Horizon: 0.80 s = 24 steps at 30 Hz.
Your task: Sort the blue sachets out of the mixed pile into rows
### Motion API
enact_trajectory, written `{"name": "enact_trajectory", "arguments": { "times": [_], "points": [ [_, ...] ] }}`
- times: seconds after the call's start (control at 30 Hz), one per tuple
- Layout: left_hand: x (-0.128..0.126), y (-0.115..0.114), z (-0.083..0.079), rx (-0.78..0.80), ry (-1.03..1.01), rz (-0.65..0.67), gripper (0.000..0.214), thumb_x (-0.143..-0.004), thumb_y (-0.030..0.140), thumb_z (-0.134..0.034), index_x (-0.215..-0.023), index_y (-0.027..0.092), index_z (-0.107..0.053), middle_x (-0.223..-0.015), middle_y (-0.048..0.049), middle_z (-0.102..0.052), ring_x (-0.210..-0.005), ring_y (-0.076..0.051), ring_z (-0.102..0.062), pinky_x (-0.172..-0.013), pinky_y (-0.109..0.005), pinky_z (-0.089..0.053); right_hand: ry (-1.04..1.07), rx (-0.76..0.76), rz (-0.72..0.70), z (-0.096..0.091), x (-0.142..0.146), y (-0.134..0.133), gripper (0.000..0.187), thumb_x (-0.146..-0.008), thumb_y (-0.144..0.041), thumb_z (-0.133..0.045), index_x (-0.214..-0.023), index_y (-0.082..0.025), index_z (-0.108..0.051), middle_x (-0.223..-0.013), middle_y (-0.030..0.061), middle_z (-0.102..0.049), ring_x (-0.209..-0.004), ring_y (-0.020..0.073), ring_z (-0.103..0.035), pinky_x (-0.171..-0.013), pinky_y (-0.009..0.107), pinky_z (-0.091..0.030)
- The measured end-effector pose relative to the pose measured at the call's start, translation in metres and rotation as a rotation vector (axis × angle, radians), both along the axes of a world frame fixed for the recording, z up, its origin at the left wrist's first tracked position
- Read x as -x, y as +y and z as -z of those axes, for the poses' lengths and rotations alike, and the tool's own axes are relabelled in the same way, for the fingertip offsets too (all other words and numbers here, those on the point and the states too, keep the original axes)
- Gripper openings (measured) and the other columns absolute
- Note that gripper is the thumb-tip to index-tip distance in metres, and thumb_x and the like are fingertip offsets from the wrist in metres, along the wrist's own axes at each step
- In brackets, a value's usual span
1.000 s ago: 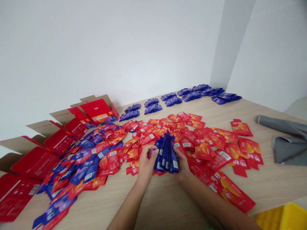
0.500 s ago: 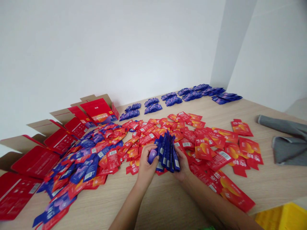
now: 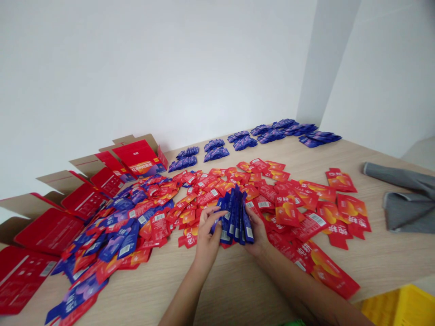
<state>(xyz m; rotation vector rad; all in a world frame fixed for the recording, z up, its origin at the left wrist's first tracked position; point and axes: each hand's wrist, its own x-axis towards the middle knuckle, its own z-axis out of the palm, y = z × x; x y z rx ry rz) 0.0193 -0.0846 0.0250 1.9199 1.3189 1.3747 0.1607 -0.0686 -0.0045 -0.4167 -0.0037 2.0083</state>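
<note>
Between my two hands is a bundle of several blue sachets (image 3: 236, 217), standing side by side with their barcode ends toward me. My right hand (image 3: 257, 231) is closed around the right side of the bundle. At its left side, my left hand (image 3: 209, 231) has thumb and fingers on the nearest sachets, a bit of purple showing between them. Below and around the bundle lie loose red sachets (image 3: 287, 208) with an orange print. A mixed heap of blue and red sachets (image 3: 124, 242) spreads to the left of my hands.
Open red cartons (image 3: 139, 158) stand in a row along the left. Stacks of blue sachets (image 3: 244, 142) line the back of the table (image 3: 149, 290) by the wall. Grey cloth (image 3: 408, 210) lies at the right, with a yellow crate (image 3: 404, 305) below the near right edge.
My left thumb and fingers have shifted on the bundle, and the purple sachet face between them is now mostly covered. My right hand keeps its hold.
</note>
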Motion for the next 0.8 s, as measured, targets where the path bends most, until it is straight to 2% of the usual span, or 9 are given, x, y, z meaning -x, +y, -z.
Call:
{"name": "enact_trajectory", "arguments": {
  "times": [0.13, 0.23, 0.53, 0.67, 0.8],
  "points": [
    [0.002, -0.002, 0.001, -0.020, 0.054, 0.038, 0.035, -0.089, 0.014, -0.047, -0.109, 0.032, -0.069, -0.113, -0.0061, -0.055, -0.109, -0.020, -0.052, -0.093, -0.039, -0.045, 0.009, -0.021, -0.024, 0.003, 0.000, 0.000, 0.030, -0.089, -0.032, -0.051, -0.100, -0.010, -0.069, -0.081, 0.0099, -0.076, -0.086, 0.0246, -0.072, -0.086, 0.043, -0.054],
    [0.003, -0.003, 0.003, -0.059, 0.089, 0.060, 0.038, -0.089, 0.011, -0.045, -0.108, 0.033, -0.070, -0.116, -0.0060, -0.053, -0.111, -0.020, -0.051, -0.094, -0.038, -0.045, 0.004, 0.000, -0.022, 0.001, 0.001, 0.000, 0.033, -0.092, -0.033, -0.045, -0.098, -0.010, -0.069, -0.083, 0.0100, -0.076, -0.086, 0.0239, -0.072, -0.086, 0.043, -0.054],
    [0.003, -0.001, 0.004, -0.075, 0.153, 0.037, 0.034, -0.088, 0.012, -0.045, -0.104, 0.028, -0.070, -0.114, -0.0071, -0.054, -0.111, -0.021, -0.052, -0.093, -0.039, -0.046, 0.005, -0.024, -0.010, 0.002, 0.001, 0.000, 0.030, -0.090, -0.031, -0.049, -0.097, -0.010, -0.069, -0.084, 0.0102, -0.076, -0.085, 0.0238, -0.072, -0.084, 0.042, -0.056],
    [0.000, -0.005, 0.003, -0.038, 0.125, -0.015, 0.031, -0.091, 0.020, -0.047, -0.119, 0.025, -0.060, -0.117, -0.0081, -0.055, -0.114, -0.021, -0.052, -0.098, -0.041, -0.044, -0.003, -0.005, -0.001, 0.000, 0.001, -0.001, 0.029, -0.090, -0.031, -0.050, -0.091, -0.010, -0.070, -0.079, 0.0096, -0.076, -0.080, 0.0226, -0.073, -0.083, 0.040, -0.056],
    [-0.007, -0.014, 0.006, -0.040, 0.095, -0.111, 0.038, -0.092, 0.028, -0.048, -0.130, 0.023, -0.046, -0.126, -0.0101, -0.052, -0.120, -0.023, -0.049, -0.102, -0.043, -0.041, 0.007, -0.032, -0.004, 0.001, 0.001, -0.001, 0.028, -0.088, -0.033, -0.053, -0.086, -0.012, -0.071, -0.075, 0.0082, -0.075, -0.079, 0.0229, -0.073, -0.083, 0.040, -0.056]
  ]
}}
